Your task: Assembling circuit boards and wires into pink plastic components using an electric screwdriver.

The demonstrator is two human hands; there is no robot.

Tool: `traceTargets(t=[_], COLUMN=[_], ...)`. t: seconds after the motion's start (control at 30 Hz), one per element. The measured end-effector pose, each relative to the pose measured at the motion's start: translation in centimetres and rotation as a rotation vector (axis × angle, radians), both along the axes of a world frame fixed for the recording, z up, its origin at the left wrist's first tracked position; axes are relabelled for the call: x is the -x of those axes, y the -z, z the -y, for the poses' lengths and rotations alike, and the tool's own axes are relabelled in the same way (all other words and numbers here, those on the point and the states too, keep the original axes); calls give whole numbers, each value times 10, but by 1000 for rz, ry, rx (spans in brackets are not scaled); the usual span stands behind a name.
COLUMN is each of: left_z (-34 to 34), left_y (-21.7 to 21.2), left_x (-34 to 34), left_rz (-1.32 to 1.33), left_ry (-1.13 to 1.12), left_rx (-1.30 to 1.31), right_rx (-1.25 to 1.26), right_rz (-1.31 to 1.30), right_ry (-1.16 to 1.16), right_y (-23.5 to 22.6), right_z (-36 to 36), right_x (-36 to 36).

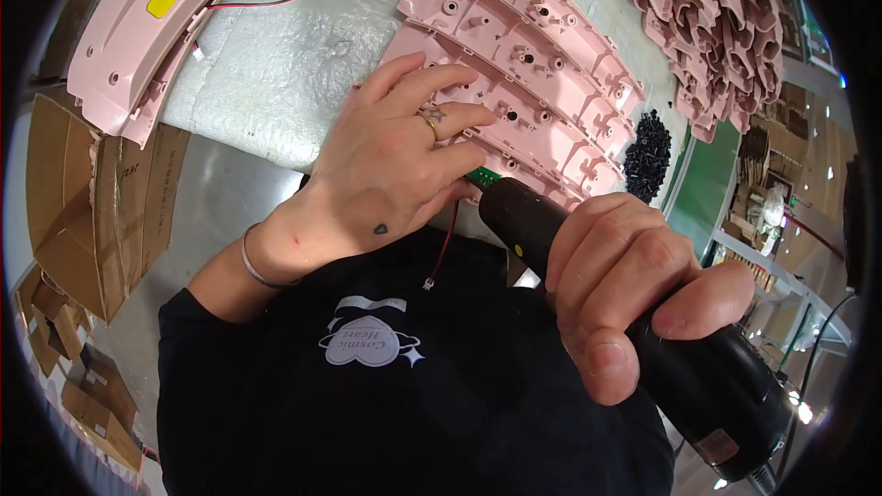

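Note:
My right hand (pixel 634 285) is wrapped round a black electric screwdriver (pixel 524 220). Its front end points up and left, close beside a small green circuit board (pixel 484 176) at the near edge of the pink plastic shells (pixel 533 110); the bit itself is hidden. My left hand (pixel 395 147) lies over the left part of these shells, fingers spread, with its index finger and thumb beside the board. A thin wire (pixel 448 243) hangs near the thumb and ends in a small white connector. The shells lie side by side, showing posts and holes inside.
Black screws (pixel 649 156) lie in a heap right of the shells. More pink parts (pixel 712 28) are piled at the far right. At the far left is a pink housing (pixel 170 28) with yellow patches and wires. Cardboard boxes (pixel 101 202) stand beyond the covered table (pixel 266 64).

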State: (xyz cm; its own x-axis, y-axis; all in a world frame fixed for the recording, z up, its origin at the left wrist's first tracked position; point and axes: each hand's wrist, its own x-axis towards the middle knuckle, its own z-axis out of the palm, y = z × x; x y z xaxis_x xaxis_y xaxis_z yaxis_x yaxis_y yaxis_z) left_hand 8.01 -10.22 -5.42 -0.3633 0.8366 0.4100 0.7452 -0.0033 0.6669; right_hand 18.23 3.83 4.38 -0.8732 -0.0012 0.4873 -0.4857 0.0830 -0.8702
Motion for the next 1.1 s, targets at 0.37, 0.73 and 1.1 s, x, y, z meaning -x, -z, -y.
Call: traceTargets(t=[0.37,0.73,1.1], left_z=[0,-6,12], left_y=[-4,-12,-68], left_x=[7,3,-17], left_rz=[-70,-153,-268], left_ry=[-14,19,77], left_rx=[14,56,-42], right_rx=[-91,213,-709], right_rz=[116,533,1065], right_ry=[-7,1233,1365], right_y=[-18,-23,79], right_z=[-4,-180,-261], right_x=[-2,-146,-203])
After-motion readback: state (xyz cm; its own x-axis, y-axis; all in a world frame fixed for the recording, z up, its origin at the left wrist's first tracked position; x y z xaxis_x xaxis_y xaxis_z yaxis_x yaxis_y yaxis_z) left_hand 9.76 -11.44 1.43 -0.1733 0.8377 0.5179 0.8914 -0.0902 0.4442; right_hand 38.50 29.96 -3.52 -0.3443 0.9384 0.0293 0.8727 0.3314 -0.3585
